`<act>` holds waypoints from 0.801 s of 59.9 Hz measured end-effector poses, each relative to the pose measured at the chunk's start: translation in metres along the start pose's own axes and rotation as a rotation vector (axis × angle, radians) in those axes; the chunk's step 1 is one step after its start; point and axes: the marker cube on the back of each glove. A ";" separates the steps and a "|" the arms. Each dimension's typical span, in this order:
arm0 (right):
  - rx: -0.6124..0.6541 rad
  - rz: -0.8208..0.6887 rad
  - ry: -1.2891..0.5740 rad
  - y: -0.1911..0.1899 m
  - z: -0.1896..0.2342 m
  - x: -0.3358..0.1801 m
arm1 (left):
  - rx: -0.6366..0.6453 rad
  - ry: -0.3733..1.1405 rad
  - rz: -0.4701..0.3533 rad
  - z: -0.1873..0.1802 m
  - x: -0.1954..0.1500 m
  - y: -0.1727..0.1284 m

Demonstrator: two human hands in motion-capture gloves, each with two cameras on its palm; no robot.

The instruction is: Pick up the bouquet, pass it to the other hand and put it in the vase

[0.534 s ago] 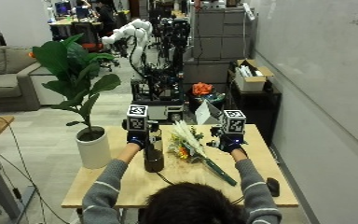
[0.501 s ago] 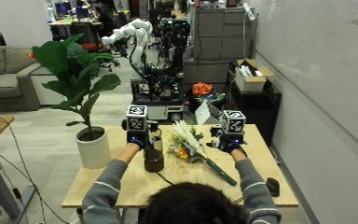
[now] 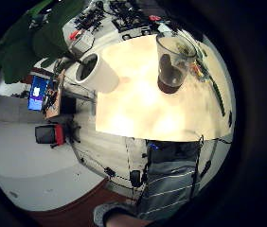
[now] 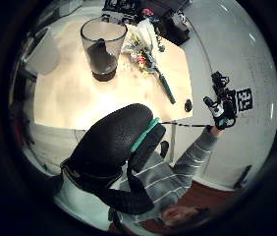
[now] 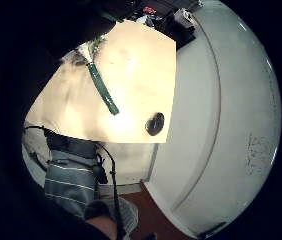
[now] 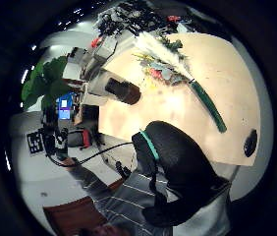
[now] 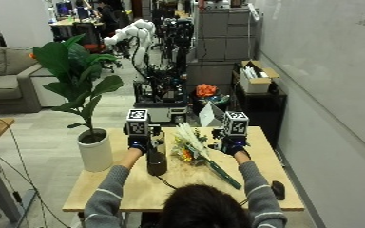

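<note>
Wooden table (image 7: 125, 190), one person seated, both gloved hands raised above it. One small black object (image 7: 278, 190) lies near the front right corner. One bouquet (image 7: 198, 153), green-wrapped stems toward the person, lies flat at mid-table, in neither hand. One clear vase (image 7: 157, 154) with a dark base stands just left of it, without flowers. Left hand (image 7: 137, 142) hovers by the vase, right hand (image 7: 234, 145) beyond the bouquet's right; finger positions cannot be told. One white pot (image 7: 96, 151) holds a leafy plant (image 7: 75, 71) at the far left.
</note>
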 end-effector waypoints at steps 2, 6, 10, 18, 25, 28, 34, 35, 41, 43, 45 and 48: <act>0.047 -0.042 0.003 0.001 -0.002 -0.001 | 0.010 -0.004 0.008 0.001 0.001 -0.002; 0.062 -0.047 0.005 0.005 -0.005 0.000 | 0.015 0.006 0.026 0.003 0.007 -0.004; 0.063 -0.040 0.007 0.008 -0.008 0.002 | 0.014 0.016 0.035 0.006 0.013 -0.008; 0.076 -0.025 -0.003 0.013 -0.016 0.006 | 0.005 0.008 0.039 0.011 0.015 -0.011; 0.082 0.001 -0.013 0.008 -0.018 0.011 | 0.013 0.029 0.063 0.011 0.020 -0.007; 0.074 0.005 -0.024 0.003 -0.016 0.014 | 0.009 0.031 0.068 0.013 0.020 -0.007; 0.062 0.057 -0.038 -0.015 -0.006 0.026 | -0.005 0.033 0.076 0.023 0.017 -0.010; 0.053 0.063 -0.043 -0.018 -0.003 0.029 | -0.005 0.035 0.076 0.023 0.017 -0.010; -0.056 0.185 -0.064 -0.029 0.016 0.043 | -0.016 0.032 0.081 0.033 0.014 -0.012; -0.114 0.241 -0.068 -0.024 0.021 0.046 | -0.019 0.036 0.080 0.036 0.013 -0.013; -0.048 0.213 -0.058 -0.031 0.026 0.050 | -0.026 0.040 0.077 0.039 0.011 -0.013; 0.026 0.155 -0.050 -0.038 0.034 0.054 | -0.035 0.051 0.071 0.040 0.010 -0.012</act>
